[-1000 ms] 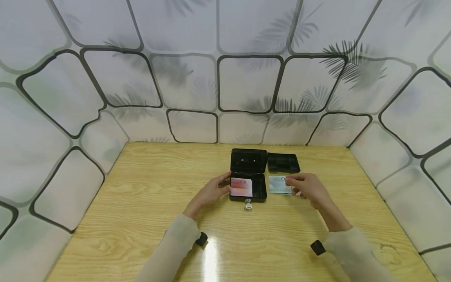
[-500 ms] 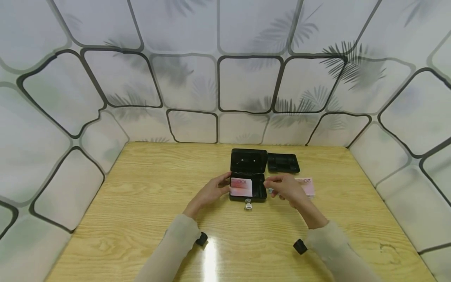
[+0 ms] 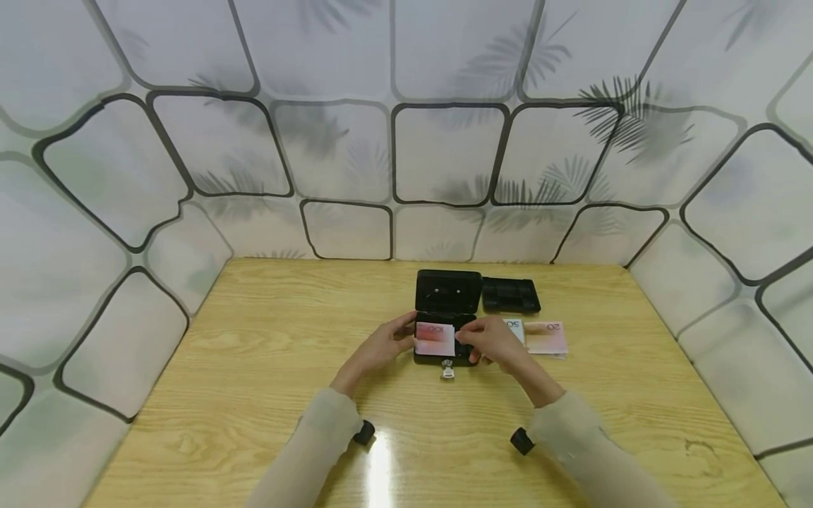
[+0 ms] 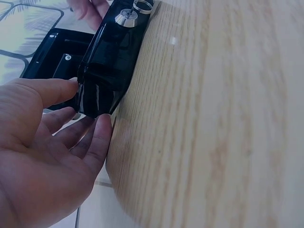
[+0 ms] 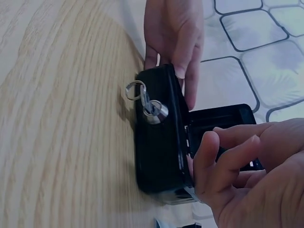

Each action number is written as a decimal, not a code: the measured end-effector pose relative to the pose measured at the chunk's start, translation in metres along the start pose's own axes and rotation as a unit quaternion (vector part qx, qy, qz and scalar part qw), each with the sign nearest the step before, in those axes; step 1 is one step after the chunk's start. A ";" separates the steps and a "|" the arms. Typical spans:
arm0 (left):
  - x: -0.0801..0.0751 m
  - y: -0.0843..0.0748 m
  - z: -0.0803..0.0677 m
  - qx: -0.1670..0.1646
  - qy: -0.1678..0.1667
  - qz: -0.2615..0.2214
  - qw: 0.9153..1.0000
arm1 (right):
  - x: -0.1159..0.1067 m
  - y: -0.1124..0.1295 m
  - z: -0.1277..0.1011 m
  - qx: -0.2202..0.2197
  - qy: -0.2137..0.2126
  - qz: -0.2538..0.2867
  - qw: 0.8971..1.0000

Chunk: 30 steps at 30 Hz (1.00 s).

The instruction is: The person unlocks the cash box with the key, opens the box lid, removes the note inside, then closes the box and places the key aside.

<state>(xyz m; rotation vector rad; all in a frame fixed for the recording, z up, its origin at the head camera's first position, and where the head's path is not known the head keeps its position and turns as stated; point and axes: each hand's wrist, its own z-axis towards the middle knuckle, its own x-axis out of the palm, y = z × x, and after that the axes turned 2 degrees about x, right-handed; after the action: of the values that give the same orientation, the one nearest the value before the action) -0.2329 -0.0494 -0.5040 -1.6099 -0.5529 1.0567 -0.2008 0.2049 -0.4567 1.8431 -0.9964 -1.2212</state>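
An open black cash box (image 3: 466,360) stands on the table, its lid (image 3: 448,291) raised at the back. Pink 100 banknotes (image 3: 435,340) lie in its left part. My left hand (image 3: 382,343) grips the box's left end; in the left wrist view the thumb rests at the rim and the other fingers lie against the side. Over the box's right part is my right hand (image 3: 498,343), fingers bent, fingertips right at the banknotes' right edge. Whether they pinch a banknote I cannot tell. A key with a ring (image 5: 142,95) sits in the front lock.
Beside the box, on the table (image 3: 273,353), lie a bluish 50 banknote (image 3: 516,329), partly hidden by my right hand, and pink 20 banknotes (image 3: 546,337). A black compartment tray (image 3: 511,295) lies behind them. A patterned wall covering (image 3: 346,229) borders the table's back.
My right hand has moved left from the banknotes on the table to the box's right part, uncovering the 20 banknotes and part of the 50. The left hand keeps its place.
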 end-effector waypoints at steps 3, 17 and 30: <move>0.000 0.001 0.000 0.003 0.000 0.003 1.000 | 0.004 0.000 0.002 0.002 -0.006 -0.006 1.000; 0.002 0.000 -0.001 -0.010 -0.008 -0.012 1.000 | 0.012 0.001 0.003 -0.003 0.019 -0.025 0.999; 0.001 -0.001 0.000 -0.012 -0.008 -0.011 1.000 | 0.015 0.002 0.005 0.022 0.018 0.025 0.999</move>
<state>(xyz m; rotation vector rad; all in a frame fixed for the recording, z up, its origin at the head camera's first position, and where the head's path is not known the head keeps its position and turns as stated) -0.2317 -0.0482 -0.5030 -1.6135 -0.5954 1.0512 -0.2019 0.1896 -0.4627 1.8567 -1.0494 -1.1415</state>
